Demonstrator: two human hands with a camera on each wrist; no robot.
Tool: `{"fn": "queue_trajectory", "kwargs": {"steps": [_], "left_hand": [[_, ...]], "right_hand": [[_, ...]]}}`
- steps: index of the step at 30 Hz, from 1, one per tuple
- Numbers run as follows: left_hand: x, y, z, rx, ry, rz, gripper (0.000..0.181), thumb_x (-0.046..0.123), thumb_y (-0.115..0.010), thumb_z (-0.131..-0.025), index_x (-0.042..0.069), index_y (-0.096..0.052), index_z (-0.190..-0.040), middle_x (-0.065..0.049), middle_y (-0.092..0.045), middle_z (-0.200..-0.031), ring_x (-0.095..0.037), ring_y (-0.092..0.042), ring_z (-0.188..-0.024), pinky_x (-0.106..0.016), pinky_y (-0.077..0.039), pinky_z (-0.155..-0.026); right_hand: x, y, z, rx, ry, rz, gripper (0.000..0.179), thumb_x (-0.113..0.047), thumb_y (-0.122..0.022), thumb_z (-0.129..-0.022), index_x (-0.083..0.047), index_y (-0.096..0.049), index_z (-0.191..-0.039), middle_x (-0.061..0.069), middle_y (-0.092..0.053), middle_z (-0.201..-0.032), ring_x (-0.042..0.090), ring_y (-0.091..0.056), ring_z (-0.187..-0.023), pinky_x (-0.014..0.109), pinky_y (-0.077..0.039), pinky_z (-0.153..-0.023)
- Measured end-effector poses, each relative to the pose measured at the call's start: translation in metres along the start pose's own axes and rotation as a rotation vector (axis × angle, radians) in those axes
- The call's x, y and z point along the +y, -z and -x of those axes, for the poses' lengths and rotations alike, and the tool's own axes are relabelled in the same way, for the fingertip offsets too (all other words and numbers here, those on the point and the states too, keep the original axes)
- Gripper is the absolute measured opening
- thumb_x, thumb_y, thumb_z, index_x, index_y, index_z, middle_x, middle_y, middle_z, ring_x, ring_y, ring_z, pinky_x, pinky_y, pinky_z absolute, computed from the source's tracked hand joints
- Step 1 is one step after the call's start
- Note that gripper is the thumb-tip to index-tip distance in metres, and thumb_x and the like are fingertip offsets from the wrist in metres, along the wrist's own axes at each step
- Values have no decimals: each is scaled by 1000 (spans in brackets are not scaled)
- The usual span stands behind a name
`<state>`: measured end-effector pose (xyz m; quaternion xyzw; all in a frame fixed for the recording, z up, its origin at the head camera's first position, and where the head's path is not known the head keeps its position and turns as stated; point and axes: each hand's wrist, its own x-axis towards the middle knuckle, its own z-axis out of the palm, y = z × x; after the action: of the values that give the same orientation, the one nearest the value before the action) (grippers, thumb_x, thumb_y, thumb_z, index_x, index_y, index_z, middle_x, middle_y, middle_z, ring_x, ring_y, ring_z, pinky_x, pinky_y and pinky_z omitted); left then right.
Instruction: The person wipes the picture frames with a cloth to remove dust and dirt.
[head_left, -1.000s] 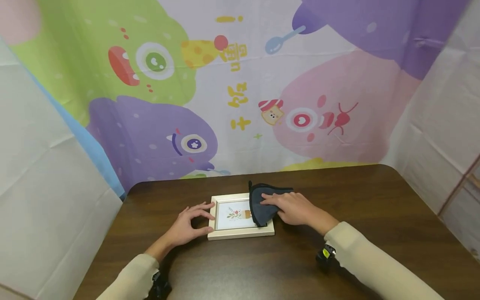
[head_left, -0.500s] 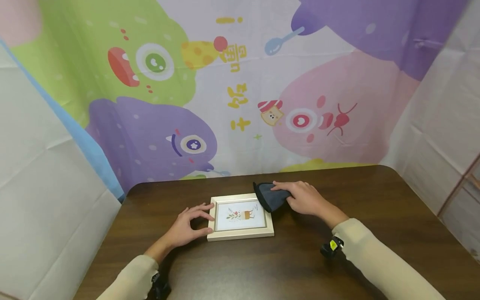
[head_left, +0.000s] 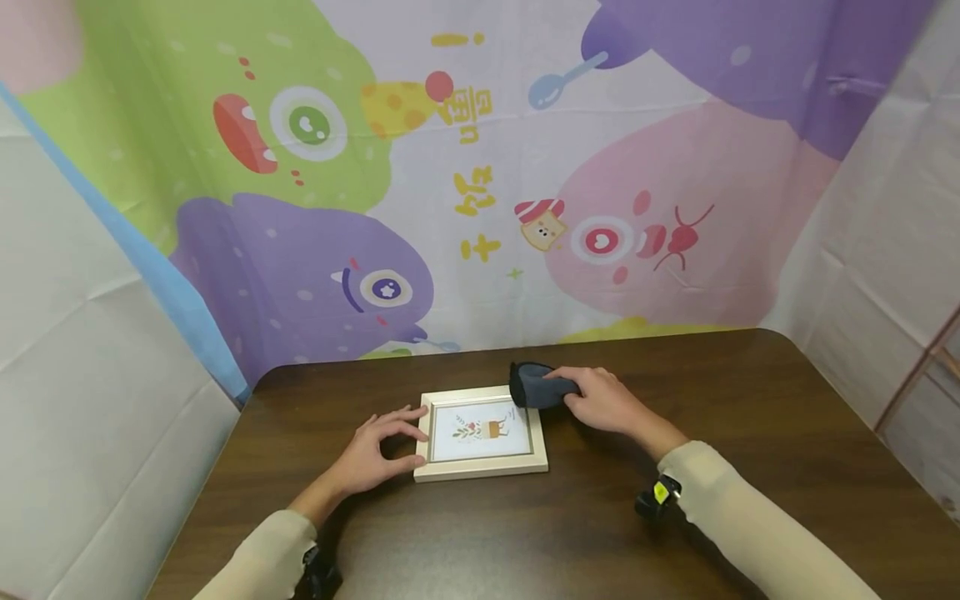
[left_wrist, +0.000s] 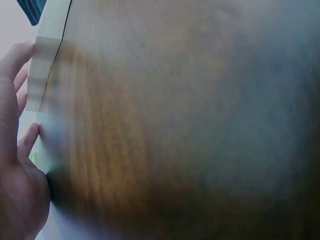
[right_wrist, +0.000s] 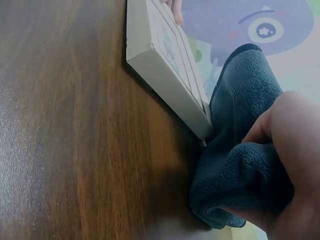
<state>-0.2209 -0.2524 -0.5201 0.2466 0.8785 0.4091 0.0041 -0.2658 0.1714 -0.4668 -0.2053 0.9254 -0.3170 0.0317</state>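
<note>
A picture frame (head_left: 480,472) with a pale wooden border lies flat on the table, with a small print of a plant and an animal-like figure in it. Along its left border rest the spread fingertips and thumb of my left hand (head_left: 378,450); they touch the frame (left_wrist: 44,75) without wrapping round it. My right hand (head_left: 606,402) pinches a bunched dark grey cloth (head_left: 538,390) with black edging at the frame's far right corner. In the right wrist view, the fleecy cloth (right_wrist: 245,90) touches that corner, and the thumb and fingers of my right hand (right_wrist: 300,165) squeeze its folds.
The dark brown wooden table (head_left: 465,542) runs back to a hanging curtain (head_left: 480,308) printed with cartoon monsters. White fabric panels (head_left: 67,333) close in both sides. Each wrist wears a small black camera (head_left: 654,500).
The right hand has drawn the cloth off the picture toward the frame's far right corner, and it is now more tightly bunched. The left hand and frame stay nearly still.
</note>
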Motion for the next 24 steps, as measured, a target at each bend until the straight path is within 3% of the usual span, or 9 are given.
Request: {"fn": "queue_trajectory", "kwargs": {"steps": [7, 10, 13, 16, 24], "left_hand": [[2, 1, 0, -4, 1, -1, 25, 20, -93, -94, 23, -84, -116, -14, -67, -163, -55, -48, -161, -94, -11, -125], [3, 1, -1, -4, 4, -2, 25, 20, -93, -93, 23, -84, -116, -15, -67, -163, -55, -48, -161, -94, -11, -125], [3, 1, -1, -3, 5, -1, 25, 19, -93, -93, 23, -84, -116, -15, -67, -163, -56, -47, -161, -94, -11, -125], [3, 1, 0, -5, 1, -2, 25, 20, -93, -93, 23, -84, -116, -15, -67, -163, -56, -47, -161, -95, -12, -124], [2, 0, 0, -2, 0, -10, 26, 19, -93, -93, 23, -84, -117, -15, -67, -163, -55, -47, -161, -94, -12, -124]], "right_hand": [[-4, -7, -1, -4, -8, 63, 45, -10, -63, -101, -14, -76, -145, 15, -81, -135, 21, -62, -88, 40, -49, -84], [-5, -12, 1, -2, 6, 91, 46, -12, -64, -101, -17, -76, -145, 15, -81, -130, 23, -61, -83, 40, -47, -76], [-5, -17, 4, 5, 17, 140, 45, -14, -65, -100, -20, -75, -143, 16, -81, -129, 27, -70, -92, 44, -53, -73], [-3, -20, 8, 18, 21, 187, 40, -16, -67, -100, -22, -74, -139, 15, -80, -129, 31, -75, -109, 50, -58, -79], [2, -20, 14, 6, 45, 177, 40, -16, -68, -99, -23, -71, -138, 14, -78, -132, 34, -74, -115, 52, -58, -80]]}}
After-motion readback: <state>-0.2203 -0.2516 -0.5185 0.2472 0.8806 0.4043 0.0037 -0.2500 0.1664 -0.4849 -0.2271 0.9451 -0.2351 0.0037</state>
